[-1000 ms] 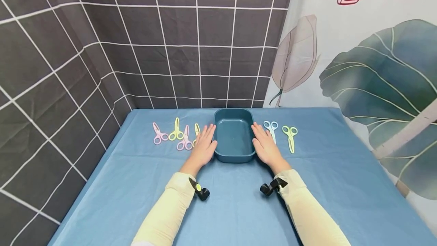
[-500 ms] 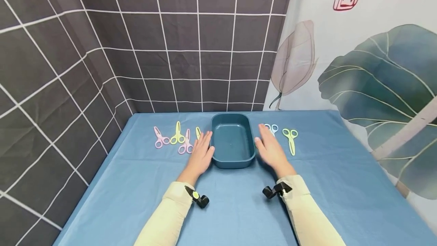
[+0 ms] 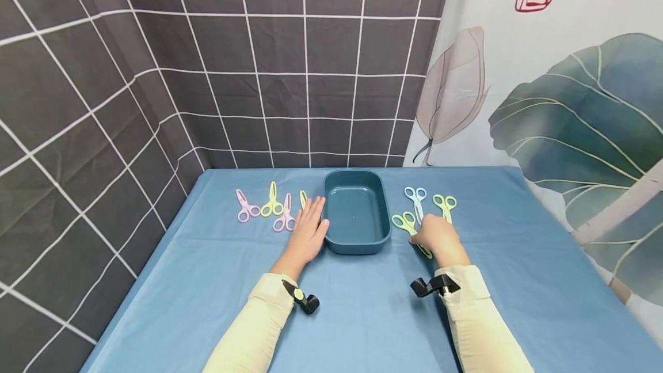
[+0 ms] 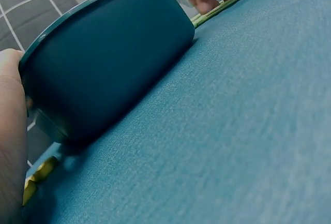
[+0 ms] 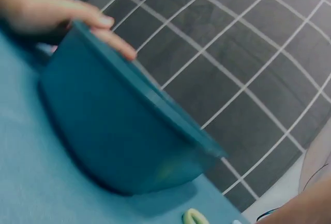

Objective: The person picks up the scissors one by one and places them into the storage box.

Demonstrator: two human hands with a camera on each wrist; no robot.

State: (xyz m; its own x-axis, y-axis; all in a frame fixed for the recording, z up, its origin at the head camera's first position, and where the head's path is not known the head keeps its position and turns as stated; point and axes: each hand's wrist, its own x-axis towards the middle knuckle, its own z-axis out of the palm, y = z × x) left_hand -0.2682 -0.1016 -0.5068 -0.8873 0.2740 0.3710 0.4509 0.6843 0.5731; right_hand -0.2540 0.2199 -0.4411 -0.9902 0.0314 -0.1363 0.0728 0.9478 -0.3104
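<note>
A teal rectangular bin (image 3: 357,242) stands on the blue cloth. My left hand (image 3: 308,232) lies against its left side with straight fingers; the right wrist view has those fingers at the bin's rim (image 5: 150,97). To the bin's right, my right hand (image 3: 440,240) pinches a pair of light green scissors (image 3: 404,222) from above, covering part of them. In the left wrist view the fingertips come down on these green scissors (image 4: 220,9), low at the cloth. Pale blue scissors (image 3: 416,194) and another green pair (image 3: 445,202) lie just beyond, their blades partly hidden by the hand.
Left of the bin lie two pink scissors (image 3: 246,206) (image 3: 284,221), a yellow pair (image 3: 271,203) and a second yellow pair (image 3: 303,197) partly behind my left hand. A dark gridded curtain (image 3: 331,96) hangs behind the table.
My right hand has left the bin's right side, drawn right and curled over the near green scissors, which were hidden before. My left hand stays at the bin.
</note>
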